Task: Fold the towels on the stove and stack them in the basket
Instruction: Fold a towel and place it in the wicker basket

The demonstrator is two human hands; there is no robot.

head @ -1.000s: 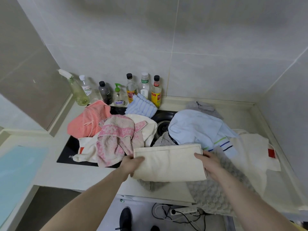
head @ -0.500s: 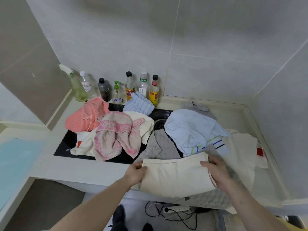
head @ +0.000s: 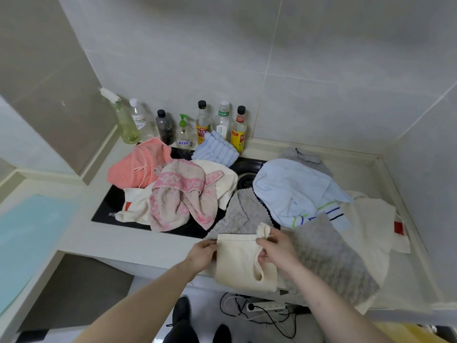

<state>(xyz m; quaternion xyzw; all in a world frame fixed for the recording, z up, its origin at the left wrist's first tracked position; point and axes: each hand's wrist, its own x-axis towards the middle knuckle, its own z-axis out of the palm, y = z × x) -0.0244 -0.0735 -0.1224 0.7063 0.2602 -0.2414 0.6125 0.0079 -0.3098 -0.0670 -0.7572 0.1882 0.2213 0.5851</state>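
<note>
hidden: stove (head: pixel 111 209) mostly under towels | burner (head: pixel 246 180) half covered by pale blue towel (head: pixel 291 191) | grey towel (head: pixel 329 258) partly beneath cream towel (head: pixel 237 263) | bottle labels (head: pixel 201 133) probably too small to read | basket: cannot tell

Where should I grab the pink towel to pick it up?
Probably pinch the pink towel at its top band, coming straight down from above. It lies crumpled over a cream towel, and that raised fold is free, so nothing else should lift.
</note>
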